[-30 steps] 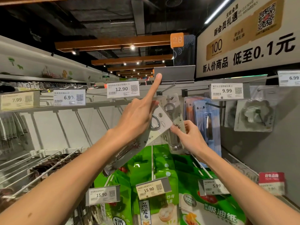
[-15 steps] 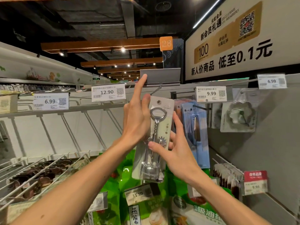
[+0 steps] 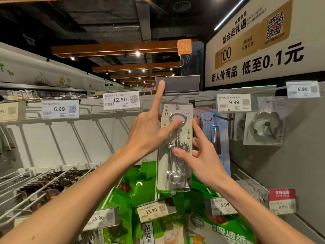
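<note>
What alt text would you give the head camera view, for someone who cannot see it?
Two bare hands hold a carded corkscrew pack upright below a peg hook on a shop display: the left hand has its thumb on the front and index finger pointing up, the right hand pinches the middle. Price tags and green packs surround it.

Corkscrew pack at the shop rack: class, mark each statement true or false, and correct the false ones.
1. The corkscrew pack is held upright. True.
2. The right hand has its thumb on the pack's front. True.
3. The left hand points its index finger downward. False: it points up.
4. The price tag just left of the pack reads 9.99. False: it reads 12.90.
</note>
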The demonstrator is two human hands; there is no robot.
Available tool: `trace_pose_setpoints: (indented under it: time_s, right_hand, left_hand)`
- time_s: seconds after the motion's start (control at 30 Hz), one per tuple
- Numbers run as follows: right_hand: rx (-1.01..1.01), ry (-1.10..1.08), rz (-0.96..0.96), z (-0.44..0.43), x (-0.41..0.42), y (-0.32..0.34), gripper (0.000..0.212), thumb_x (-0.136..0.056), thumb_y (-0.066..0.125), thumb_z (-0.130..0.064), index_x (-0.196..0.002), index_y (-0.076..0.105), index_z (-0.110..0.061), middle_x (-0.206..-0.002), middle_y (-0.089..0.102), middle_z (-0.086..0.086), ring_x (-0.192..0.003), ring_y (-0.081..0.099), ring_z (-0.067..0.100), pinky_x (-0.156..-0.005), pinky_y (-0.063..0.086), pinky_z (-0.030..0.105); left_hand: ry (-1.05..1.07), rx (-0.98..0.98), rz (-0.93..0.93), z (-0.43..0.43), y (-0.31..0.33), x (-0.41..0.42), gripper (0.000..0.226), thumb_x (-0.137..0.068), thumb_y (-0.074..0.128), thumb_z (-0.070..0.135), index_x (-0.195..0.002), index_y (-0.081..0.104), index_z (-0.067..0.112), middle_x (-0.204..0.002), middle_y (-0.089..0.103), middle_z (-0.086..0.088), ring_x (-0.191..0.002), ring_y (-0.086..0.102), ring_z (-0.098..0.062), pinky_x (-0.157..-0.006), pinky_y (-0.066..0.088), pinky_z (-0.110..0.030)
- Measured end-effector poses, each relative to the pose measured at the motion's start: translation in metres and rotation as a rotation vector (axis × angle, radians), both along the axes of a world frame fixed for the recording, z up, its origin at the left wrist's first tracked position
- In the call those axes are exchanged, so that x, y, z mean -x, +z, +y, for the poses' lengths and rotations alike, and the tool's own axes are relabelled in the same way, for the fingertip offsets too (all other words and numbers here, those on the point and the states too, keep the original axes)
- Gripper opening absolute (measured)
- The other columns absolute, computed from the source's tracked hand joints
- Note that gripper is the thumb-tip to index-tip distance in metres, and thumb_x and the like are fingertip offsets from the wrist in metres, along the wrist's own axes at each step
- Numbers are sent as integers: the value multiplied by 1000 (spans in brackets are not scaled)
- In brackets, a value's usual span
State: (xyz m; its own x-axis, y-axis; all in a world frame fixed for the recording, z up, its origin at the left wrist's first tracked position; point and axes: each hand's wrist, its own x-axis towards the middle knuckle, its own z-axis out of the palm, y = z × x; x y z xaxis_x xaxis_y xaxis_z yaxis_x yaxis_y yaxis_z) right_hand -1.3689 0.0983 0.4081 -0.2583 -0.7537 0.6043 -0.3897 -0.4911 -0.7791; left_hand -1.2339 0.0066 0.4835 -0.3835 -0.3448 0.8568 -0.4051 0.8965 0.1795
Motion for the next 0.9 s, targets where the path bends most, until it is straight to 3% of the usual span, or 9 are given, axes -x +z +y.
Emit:
trace_pose_setpoints:
  time_s: [0.13,0.23,0.33,0.4,0.43,0.5,0.6,0.73,0.9]
  right_hand:
    - [-44,-3,8,-2,4,-1,106,-57,75,-74,-141,11,-66,-150,46,-5,-129,54,24,-102,50,49]
    - [-65,-25,32,-3,6,5,100,-75,78,-48,-149,11,-53,-150,44,0,-121,59,11,-102,50,45]
    - [-117,-78,87,-7,6,4,97,-82,75,-38,-152,9,-45,-157,33,-1,-126,47,6,-109,42,43]
    - [-157,-112,97,-12,8,4,101,-75,75,-54,-151,10,-48,-155,37,4,-128,52,17,-107,44,46]
    - [-153,-122,95,-17,10,4,101,-69,75,-62,-148,12,-52,-150,45,3,-125,56,21,-106,46,48]
    - [-138,-145,114,-27,15,5,95,-72,77,-53,-146,17,-52,-141,55,-3,-120,60,22,-105,46,49]
    - [-136,-190,166,-42,22,7,93,-82,77,-30,-153,18,-35,-126,57,-14,-113,59,9,-105,41,31]
    - [-143,-257,219,-51,26,6,99,-82,78,-26,-155,12,-35,-109,60,-9,-90,61,3,-83,44,15]
    - [-160,-470,253,-42,25,-5,67,-87,69,-37,-144,35,-29,-127,52,8,-116,53,23,-96,45,37]
  left_hand:
    - [52,12,-57,0,-2,-1,103,-88,57,65,-148,-24,45,-60,58,-5,-51,57,-17,-59,57,-38]
    - [49,50,-53,-1,-10,-1,97,-92,55,60,-150,-21,43,-66,61,-3,-57,59,-16,-63,57,-36]
    - [-10,64,-32,-4,-33,0,76,-94,58,51,-150,9,35,-87,63,1,-56,49,-2,-64,56,-35]
    - [-57,-22,-42,-9,-46,2,63,-94,61,47,-144,29,26,-121,62,-2,-78,57,-7,-78,55,-37]
    - [-90,-72,-54,-14,-49,3,61,-93,62,46,-142,35,23,-129,59,-1,-93,59,-12,-85,54,-40]
    - [-157,-151,-56,-23,-49,7,56,-92,66,43,-138,43,21,-133,58,-1,-110,59,-17,-93,53,-46]
    - [-165,-243,-51,-32,-47,11,54,-88,73,32,-134,47,21,-128,59,0,-112,60,-20,-95,52,-50]
    - [-160,-265,-73,-41,-47,14,58,-83,77,19,-132,47,24,-132,58,-5,-116,60,-25,-96,52,-53]
    - [-117,-277,-166,-47,-45,2,45,-91,68,16,-132,49,24,-130,58,-3,-99,62,-15,-91,53,-37]
